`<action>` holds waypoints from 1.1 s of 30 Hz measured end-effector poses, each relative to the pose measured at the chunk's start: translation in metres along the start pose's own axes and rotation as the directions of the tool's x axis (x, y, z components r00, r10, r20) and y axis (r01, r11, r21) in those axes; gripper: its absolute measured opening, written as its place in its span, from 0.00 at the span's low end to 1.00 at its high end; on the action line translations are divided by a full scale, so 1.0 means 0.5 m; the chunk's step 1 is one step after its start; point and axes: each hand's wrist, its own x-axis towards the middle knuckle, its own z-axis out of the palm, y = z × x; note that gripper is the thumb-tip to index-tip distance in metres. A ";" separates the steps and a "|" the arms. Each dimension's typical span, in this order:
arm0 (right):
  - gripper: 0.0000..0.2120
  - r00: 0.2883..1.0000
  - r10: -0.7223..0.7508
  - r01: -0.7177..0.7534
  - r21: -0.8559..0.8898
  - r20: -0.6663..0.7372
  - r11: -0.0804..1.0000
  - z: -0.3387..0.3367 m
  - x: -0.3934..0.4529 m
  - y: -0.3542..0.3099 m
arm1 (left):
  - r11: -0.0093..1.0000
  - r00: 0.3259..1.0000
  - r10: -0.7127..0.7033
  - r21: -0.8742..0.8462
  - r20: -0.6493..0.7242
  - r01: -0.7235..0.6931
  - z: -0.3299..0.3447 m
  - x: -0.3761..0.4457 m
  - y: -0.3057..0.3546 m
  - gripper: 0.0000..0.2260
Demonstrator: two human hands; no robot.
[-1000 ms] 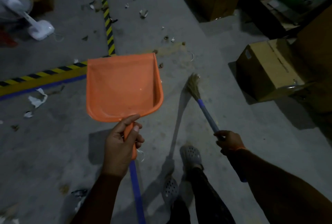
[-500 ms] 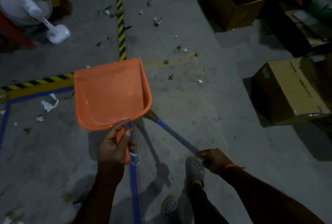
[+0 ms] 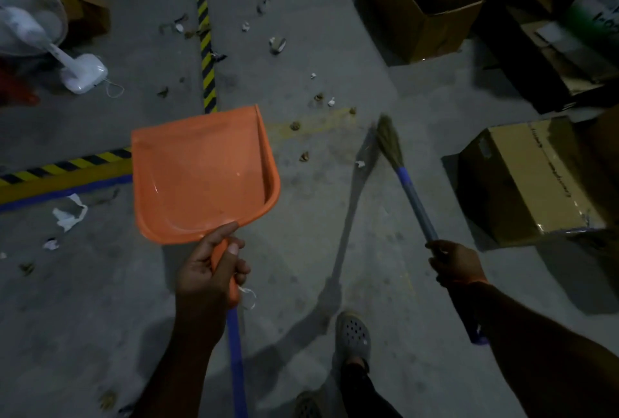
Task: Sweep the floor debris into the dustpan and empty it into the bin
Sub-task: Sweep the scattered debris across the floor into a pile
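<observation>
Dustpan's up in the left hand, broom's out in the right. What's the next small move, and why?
Probably lower the orange dustpan to the floor near the scraps. The left hand holds it raised and it looks empty, while the right hand has the broom beside debris that is loose on the concrete.
</observation>
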 end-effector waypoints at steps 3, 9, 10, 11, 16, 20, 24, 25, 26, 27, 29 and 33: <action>0.13 0.999 0.048 -0.048 -0.014 0.016 0.999 -0.018 0.040 -0.005 | 1.000 1.000 -0.006 0.003 -0.028 0.006 0.013 0.019 0.003 0.16; 0.17 0.975 -0.085 0.135 -0.244 0.203 0.960 0.028 0.052 -0.044 | 0.998 0.999 -0.024 0.065 -0.037 0.026 0.020 0.053 0.005 0.16; 0.17 0.961 -0.117 0.189 -0.286 0.250 0.939 0.042 0.049 -0.058 | 0.997 0.999 -0.023 0.072 -0.040 0.026 0.021 0.057 0.007 0.16; 0.18 0.945 -0.142 0.237 -0.317 0.296 0.918 0.058 0.045 -0.076 | 0.997 0.999 -0.021 0.076 -0.044 0.024 0.021 0.062 0.009 0.16; 0.18 0.801 -0.291 0.515 -0.354 0.523 0.781 0.158 0.039 -0.163 | 0.997 0.998 0.006 0.072 -0.068 -0.001 0.022 0.082 0.026 0.15; 0.18 0.715 -0.350 0.589 -0.250 0.605 0.769 0.205 0.044 -0.208 | 0.995 0.996 0.042 0.099 -0.076 -0.035 0.016 0.096 0.044 0.15; 0.17 0.726 -0.400 0.589 -0.205 0.560 0.781 0.191 0.029 -0.199 | 0.994 0.994 0.042 0.102 -0.103 -0.031 0.011 0.112 0.056 0.17; 0.17 0.747 -0.407 0.576 -0.205 0.526 0.792 0.181 0.027 -0.185 | 0.995 0.993 0.043 0.096 -0.108 -0.032 0.013 0.116 0.059 0.17; 0.17 0.771 -0.406 0.558 -0.214 0.490 0.802 0.168 0.025 -0.170 | 0.995 0.993 0.046 0.091 -0.106 -0.036 0.016 0.119 0.061 0.17; 0.17 0.799 -0.393 0.534 -0.236 0.456 0.812 0.153 0.025 -0.152 | 0.996 0.994 0.050 0.082 -0.096 -0.043 0.020 0.120 0.063 0.16; 0.18 0.852 -0.363 0.478 -0.277 0.376 0.834 0.120 0.022 -0.116 | 0.997 0.996 0.051 0.055 -0.074 -0.047 0.030 0.120 0.065 0.15; 0.17 0.946 -0.214 0.276 -0.259 0.242 0.926 0.046 0.009 -0.038 | 0.998 0.998 0.057 0.012 -0.022 -0.057 0.047 0.107 0.061 0.15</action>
